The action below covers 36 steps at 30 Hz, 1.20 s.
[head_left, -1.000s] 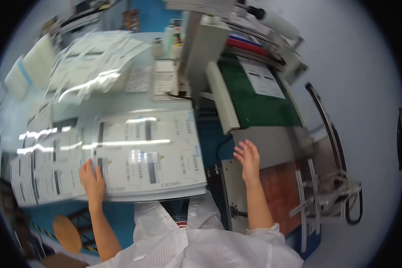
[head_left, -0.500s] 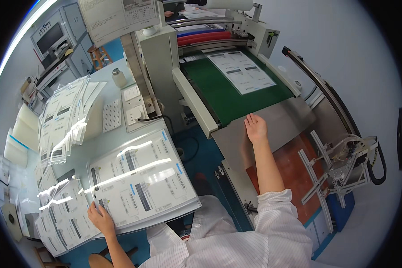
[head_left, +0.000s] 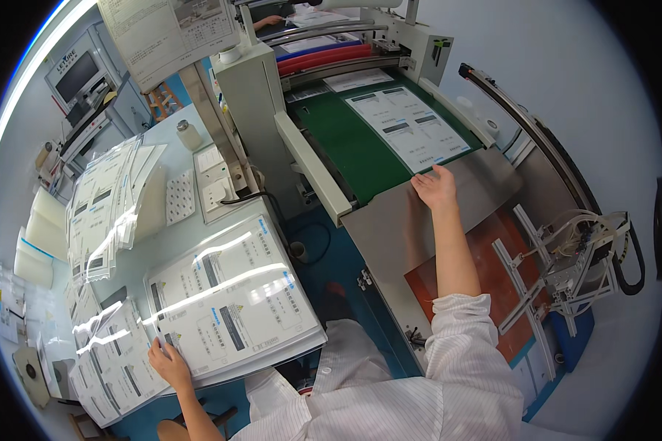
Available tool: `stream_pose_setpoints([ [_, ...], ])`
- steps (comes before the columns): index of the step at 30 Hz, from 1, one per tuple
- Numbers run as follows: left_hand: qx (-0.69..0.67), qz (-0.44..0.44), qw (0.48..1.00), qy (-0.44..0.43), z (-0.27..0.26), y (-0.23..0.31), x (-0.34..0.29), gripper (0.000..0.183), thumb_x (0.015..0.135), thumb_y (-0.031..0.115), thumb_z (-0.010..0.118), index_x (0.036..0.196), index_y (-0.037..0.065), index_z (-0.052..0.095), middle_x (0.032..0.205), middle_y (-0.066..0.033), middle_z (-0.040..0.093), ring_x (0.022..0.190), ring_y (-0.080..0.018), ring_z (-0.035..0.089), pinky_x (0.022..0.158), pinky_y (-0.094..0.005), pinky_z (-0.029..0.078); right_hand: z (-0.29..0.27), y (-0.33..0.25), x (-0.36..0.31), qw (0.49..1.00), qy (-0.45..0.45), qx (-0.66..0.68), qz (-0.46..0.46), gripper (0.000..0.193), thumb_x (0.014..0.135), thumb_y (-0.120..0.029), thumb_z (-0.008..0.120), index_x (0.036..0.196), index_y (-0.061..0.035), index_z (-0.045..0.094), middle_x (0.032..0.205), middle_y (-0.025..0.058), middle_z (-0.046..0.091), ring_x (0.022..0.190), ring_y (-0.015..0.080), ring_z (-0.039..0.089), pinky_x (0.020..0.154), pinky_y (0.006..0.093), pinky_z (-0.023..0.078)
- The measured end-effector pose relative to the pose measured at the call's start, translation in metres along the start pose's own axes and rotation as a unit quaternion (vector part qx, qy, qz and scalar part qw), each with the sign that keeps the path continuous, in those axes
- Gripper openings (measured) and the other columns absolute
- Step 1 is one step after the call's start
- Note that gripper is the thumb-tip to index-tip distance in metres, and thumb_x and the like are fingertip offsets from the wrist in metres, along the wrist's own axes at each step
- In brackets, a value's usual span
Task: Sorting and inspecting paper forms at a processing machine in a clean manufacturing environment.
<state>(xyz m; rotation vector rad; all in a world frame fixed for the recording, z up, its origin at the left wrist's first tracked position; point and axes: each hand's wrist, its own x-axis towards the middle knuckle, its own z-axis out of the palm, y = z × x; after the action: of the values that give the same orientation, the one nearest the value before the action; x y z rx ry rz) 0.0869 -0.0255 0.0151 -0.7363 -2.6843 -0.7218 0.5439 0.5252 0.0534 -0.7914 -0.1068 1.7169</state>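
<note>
My left hand (head_left: 171, 364) rests on the near edge of a stack of glossy printed sheets (head_left: 232, 298) lying on the pale table at my left. My right hand (head_left: 435, 187) is stretched forward, fingers apart, at the near edge of a printed sheet (head_left: 407, 125) that lies on the machine's green belt (head_left: 349, 143). That hand sits where the belt meets the grey metal outfeed plate (head_left: 404, 228). Neither hand grips anything that I can see.
More fanned sheet piles (head_left: 107, 198) lie at the far left, with a white socket box (head_left: 217, 191) and a small jar (head_left: 187, 134) behind. Red rollers (head_left: 331, 57) cross the machine's far end. A metal bracket assembly with hoses (head_left: 566, 257) stands at the right.
My view swung from the table toward the machine. My right hand moved forward along the grey plate to the sheet on the green belt. My left hand stayed on the stack.
</note>
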Motion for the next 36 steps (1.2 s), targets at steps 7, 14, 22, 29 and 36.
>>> stream_pose_setpoints([
  [7, 0.004, 0.001, 1.0, 0.018, -0.001, 0.0, -0.003, 0.034, 0.092, 0.014, 0.052, 0.121, -0.003, 0.054, 0.118, -0.0194, 0.053, 0.111, -0.0365, 0.048, 0.097, -0.0432, 0.037, -0.001, 0.0, 0.012, 0.994, 0.099, 0.029, 0.029, 0.064, 0.09, -0.02, 0.056, 0.137, 0.0086, 0.024, 0.127, 0.0213, 0.04, 0.111, 0.0292, 0.05, 0.092, 0.0426, 0.046],
  [14, -0.004, 0.013, 1.0, 0.026, -0.005, 0.006, -0.002, 0.033, 0.09, 0.013, 0.053, 0.119, -0.003, 0.055, 0.116, -0.0195, 0.054, 0.11, -0.0363, 0.048, 0.096, -0.0434, 0.038, -0.018, -0.006, 0.055, 0.97, 0.141, -0.191, -0.042, 0.026, 0.088, -0.019, 0.061, 0.105, -0.0003, 0.053, 0.093, 0.0115, 0.059, 0.071, 0.0236, 0.059, 0.065, 0.0355, 0.052],
  [22, -0.009, -0.002, 0.999, 0.041, -0.011, 0.009, -0.006, 0.032, 0.09, 0.013, 0.053, 0.118, -0.003, 0.056, 0.115, -0.0202, 0.055, 0.11, -0.0364, 0.049, 0.096, -0.0437, 0.039, 0.005, -0.001, 0.017, 0.979, 0.084, -0.126, -0.139, 0.047, 0.083, -0.005, 0.048, 0.13, -0.0043, 0.047, 0.125, 0.0173, 0.056, 0.114, 0.0333, 0.057, 0.089, 0.049, 0.049],
  [29, -0.022, 0.002, 0.999, 0.045, -0.008, 0.01, -0.005, 0.032, 0.09, 0.013, 0.053, 0.117, -0.003, 0.056, 0.114, -0.0188, 0.055, 0.109, -0.0356, 0.049, 0.096, -0.0433, 0.039, 0.014, -0.035, 0.011, 0.989, 0.123, -0.075, -0.006, 0.049, 0.081, -0.007, 0.046, 0.13, -0.0133, 0.048, 0.135, 0.0116, 0.048, 0.126, 0.0331, 0.045, 0.093, 0.0611, 0.039],
  [36, -0.02, 0.002, 0.999, 0.049, -0.013, 0.018, -0.002, 0.03, 0.09, 0.012, 0.053, 0.116, -0.003, 0.057, 0.113, -0.0172, 0.057, 0.108, -0.035, 0.05, 0.096, -0.0421, 0.039, -0.015, -0.01, 0.039, 0.954, 0.085, -0.218, -0.186, 0.056, 0.08, -0.013, 0.054, 0.134, -0.0043, 0.043, 0.134, 0.0205, 0.047, 0.126, 0.0376, 0.045, 0.102, 0.0559, 0.035],
])
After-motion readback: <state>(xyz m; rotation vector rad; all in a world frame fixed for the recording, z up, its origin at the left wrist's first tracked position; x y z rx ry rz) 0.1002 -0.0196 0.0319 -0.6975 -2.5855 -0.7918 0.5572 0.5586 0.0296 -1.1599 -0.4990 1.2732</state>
